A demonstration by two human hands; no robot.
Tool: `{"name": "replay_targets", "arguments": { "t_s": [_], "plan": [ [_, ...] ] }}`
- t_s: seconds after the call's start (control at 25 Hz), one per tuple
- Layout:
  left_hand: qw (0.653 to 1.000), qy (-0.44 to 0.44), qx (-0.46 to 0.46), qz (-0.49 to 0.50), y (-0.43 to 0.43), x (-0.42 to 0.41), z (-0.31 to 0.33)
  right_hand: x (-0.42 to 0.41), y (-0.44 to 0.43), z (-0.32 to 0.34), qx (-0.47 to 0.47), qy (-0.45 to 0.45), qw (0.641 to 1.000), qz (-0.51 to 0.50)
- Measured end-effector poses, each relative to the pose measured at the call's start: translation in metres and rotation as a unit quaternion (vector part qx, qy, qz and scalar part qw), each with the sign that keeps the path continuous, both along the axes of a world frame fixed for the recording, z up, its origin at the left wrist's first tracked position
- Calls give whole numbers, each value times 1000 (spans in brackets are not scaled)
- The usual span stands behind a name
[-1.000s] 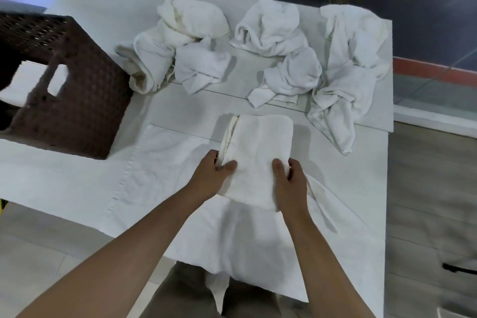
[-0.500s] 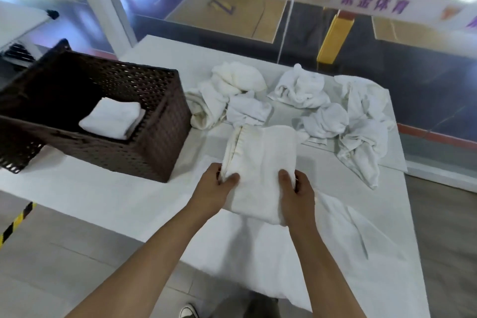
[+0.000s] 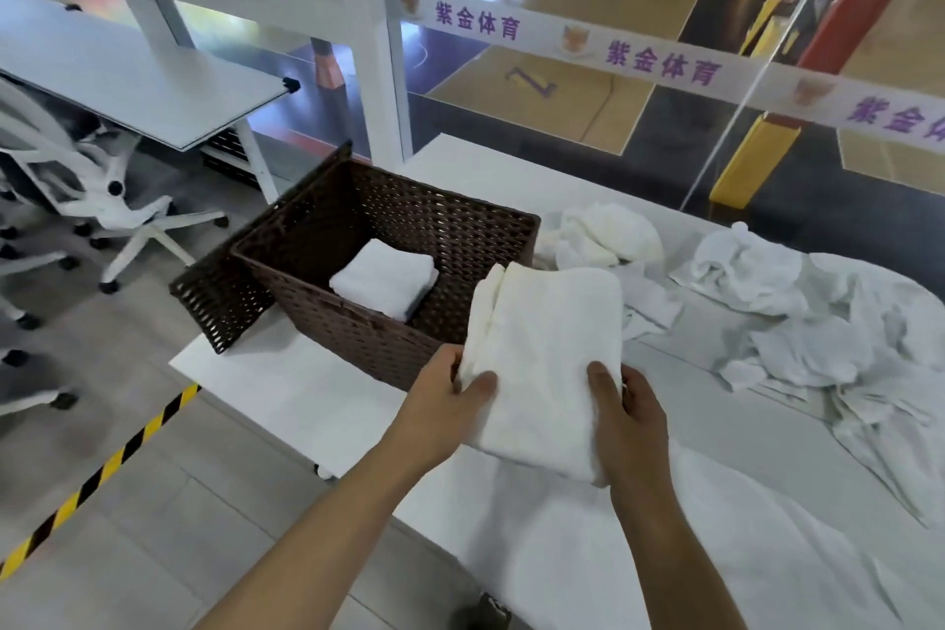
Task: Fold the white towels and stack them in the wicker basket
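1. Folded towel (image 3: 544, 363) is held above the desk (image 3: 307, 394), just right of the wicker basket (image 3: 358, 343); its long axis runs away from the person, layered edges facing left.
2. Left hand (image 3: 442, 407) and right hand (image 3: 631, 417) grip its near corners, thumbs on top.
3. Half a second ago it was nearer the desk's middle; it has since been carried left, towards the basket holding another folded towel (image 3: 383, 279).

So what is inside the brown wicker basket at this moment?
One folded white towel lies inside the wicker basket. The near wall and the held towel hide part of the floor, so more cannot be excluded.
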State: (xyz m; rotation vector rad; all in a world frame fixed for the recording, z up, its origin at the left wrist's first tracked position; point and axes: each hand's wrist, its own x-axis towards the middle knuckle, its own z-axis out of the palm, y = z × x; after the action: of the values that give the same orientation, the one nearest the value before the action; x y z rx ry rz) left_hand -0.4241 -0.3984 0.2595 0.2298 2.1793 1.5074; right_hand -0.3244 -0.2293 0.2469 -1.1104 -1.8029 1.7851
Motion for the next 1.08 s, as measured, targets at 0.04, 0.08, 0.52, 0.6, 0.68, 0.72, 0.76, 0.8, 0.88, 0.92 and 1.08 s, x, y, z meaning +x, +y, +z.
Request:
{"name": "replay_targets", "arguments": {
  "t_s": [0.04,0.08,0.52,0.6,0.68,0.72,0.76,0.8,0.88,0.92,1.08],
  "plan": [
    [1000,5,0,6,-1,-12,5,-15,-1,4,0,5,1000,2],
    [1000,12,0,12,-2,-25,9,-31,0,7,0,11,1000,8],
    [989,54,-139,20,-11,-169,0,-196,7,11,42,-26,989,138],
    [988,43,-150,8,-13,-194,-10,-221,6,7,58,-68,984,157],
    [984,30,-176,-21,-13,-221,-23,-244,1,-2,71,-130,975,168],
    [979,20,-197,-41,-13,-234,-31,-254,-5,-8,68,-166,968,173],
    [974,8,-220,-63,-13,-248,-40,-264,-11,-16,65,-200,961,178],
    [966,-4,-243,-89,-12,-262,-50,-274,-18,-26,63,-240,952,179],
    [947,-26,-281,-151,-6,-283,-69,-290,-30,-48,50,-333,925,174],
    [936,-35,-297,-183,-2,-290,-77,-295,-34,-59,34,-374,911,172],
    [890,-27,-337,-306,21,-299,-103,-301,-34,-94,-27,-458,882,108]
  ]
}}
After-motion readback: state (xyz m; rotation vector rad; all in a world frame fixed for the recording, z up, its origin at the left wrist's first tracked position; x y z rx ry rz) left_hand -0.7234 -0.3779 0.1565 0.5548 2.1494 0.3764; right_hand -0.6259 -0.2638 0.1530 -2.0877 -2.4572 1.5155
